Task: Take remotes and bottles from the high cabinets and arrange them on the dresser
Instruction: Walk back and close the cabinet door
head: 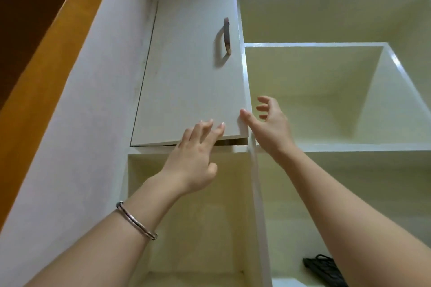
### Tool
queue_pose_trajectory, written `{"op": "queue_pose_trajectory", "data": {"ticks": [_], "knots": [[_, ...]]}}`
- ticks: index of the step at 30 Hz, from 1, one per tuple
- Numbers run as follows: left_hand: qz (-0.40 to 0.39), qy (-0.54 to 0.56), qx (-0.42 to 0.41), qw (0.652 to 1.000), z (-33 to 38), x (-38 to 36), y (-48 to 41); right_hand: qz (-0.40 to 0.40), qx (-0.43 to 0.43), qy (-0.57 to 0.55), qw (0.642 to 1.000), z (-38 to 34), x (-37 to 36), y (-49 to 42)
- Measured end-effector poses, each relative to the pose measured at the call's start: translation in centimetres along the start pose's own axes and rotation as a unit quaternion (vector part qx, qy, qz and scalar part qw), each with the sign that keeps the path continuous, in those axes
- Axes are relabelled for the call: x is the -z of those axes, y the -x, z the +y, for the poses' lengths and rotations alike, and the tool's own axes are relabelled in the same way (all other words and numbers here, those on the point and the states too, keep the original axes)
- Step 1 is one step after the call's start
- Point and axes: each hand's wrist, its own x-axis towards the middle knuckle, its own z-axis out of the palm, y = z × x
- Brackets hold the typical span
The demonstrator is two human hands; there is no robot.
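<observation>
Both hands reach up with fingers spread, gripping nothing. The left hand (pixel 193 161) presses fingertips on the lower edge of the cabinet door (pixel 191 77) at centre frame; the right hand (pixel 271 128) touches its corner with the thumb. A dark object (pixel 324 268), possibly a remote, lies at lower right, well below.

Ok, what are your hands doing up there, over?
Left hand fingertips on cabinet door, slightly ajar. Right hand open at its edge. No remotes or bottles seen.
</observation>
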Motion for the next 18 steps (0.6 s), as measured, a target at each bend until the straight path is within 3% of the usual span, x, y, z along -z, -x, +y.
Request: {"op": "queue_pose_trajectory", "data": {"ticks": [9,18], "knots": [[-0.059,-0.069,0.023,0.996,0.0,-1.9,-1.2,-0.026,-0.08,0.093,0.992,2.5,-1.9,-0.3],[-0.04,-0.074,0.03,0.996,0.3,-2.0,-0.7,-0.067,-0.077,0.043,0.994,2.6,-0.9,0.3]]}}
